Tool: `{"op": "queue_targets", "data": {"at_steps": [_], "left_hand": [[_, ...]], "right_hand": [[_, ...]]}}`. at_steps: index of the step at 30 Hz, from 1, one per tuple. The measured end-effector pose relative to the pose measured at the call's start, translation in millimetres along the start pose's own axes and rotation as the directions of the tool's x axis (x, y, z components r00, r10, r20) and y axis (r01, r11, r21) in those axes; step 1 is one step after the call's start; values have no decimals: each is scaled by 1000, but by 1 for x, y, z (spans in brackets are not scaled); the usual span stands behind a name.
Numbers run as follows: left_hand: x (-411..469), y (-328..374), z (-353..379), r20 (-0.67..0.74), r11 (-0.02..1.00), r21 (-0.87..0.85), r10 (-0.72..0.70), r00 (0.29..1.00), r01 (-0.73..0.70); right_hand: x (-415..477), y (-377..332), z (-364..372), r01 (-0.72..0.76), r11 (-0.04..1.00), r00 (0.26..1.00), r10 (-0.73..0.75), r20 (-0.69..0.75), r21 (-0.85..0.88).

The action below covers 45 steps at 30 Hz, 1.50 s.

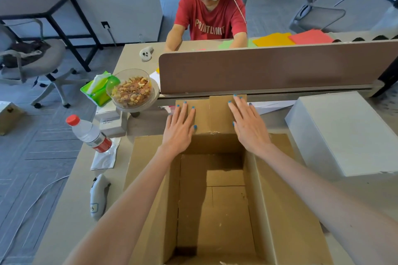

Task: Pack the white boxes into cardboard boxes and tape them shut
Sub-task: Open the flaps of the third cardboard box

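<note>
open cardboard box [266,191] below both wrists, far flap [204,118] down.
left hand [182,127] and right hand [249,128] press it flat, fingers straight, gripping nothing; white box [344,133] sits just right of the right hand.

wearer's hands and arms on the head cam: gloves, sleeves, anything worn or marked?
No gloves. The left hand and right hand are bare, with bright blue nail polish on the nails that show. The left forearm and right forearm are uncovered to the frame edge, with no sleeves in view. No watch, rings, bands or cables are visible.
</note>
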<state>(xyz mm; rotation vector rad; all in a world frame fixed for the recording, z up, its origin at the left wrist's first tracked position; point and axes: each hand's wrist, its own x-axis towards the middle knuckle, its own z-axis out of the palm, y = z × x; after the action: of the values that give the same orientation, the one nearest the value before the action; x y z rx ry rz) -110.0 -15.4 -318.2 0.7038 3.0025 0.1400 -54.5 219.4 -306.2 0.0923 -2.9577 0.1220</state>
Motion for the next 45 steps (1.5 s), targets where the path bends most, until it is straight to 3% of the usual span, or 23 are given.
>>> {"op": "queue_targets", "data": {"at_steps": [3, 8, 15, 20, 29, 34, 45], "left_hand": [[-14, -1, 16, 71, 1000, 1, -13, 997, 13], [-20, -5, 23, -1, 999, -33, -22, 1000, 22], [-22, -4, 32, -155, 999, 38, 0, 988, 6], [-16, -5, 33, -127, 1000, 0, -10, 992, 10], [-13, -1, 29, -155, 998, -69, -11, 988, 0], [-27, 17, 17, -267, 991, -128, 0, 964, -36], [-51, 129, -6, -255, 945, -262, 128, 958, -196]], "right_hand": [[-20, 7, 16, 63, 998, 992, -63, 109, 8], [-26, 12, 26, 32, 996, 977, -49, 206, 85], [-24, 12, 33, -39, 972, 992, 9, 128, 232], [-21, 14, 36, -69, 956, 993, 39, 109, 285], [-20, 17, 27, -49, 967, 993, 21, 114, 250], [-36, 20, 8, -25, 983, 997, 11, 74, 183], [-125, 60, -54, -119, 987, 991, 124, -45, 104]]}}
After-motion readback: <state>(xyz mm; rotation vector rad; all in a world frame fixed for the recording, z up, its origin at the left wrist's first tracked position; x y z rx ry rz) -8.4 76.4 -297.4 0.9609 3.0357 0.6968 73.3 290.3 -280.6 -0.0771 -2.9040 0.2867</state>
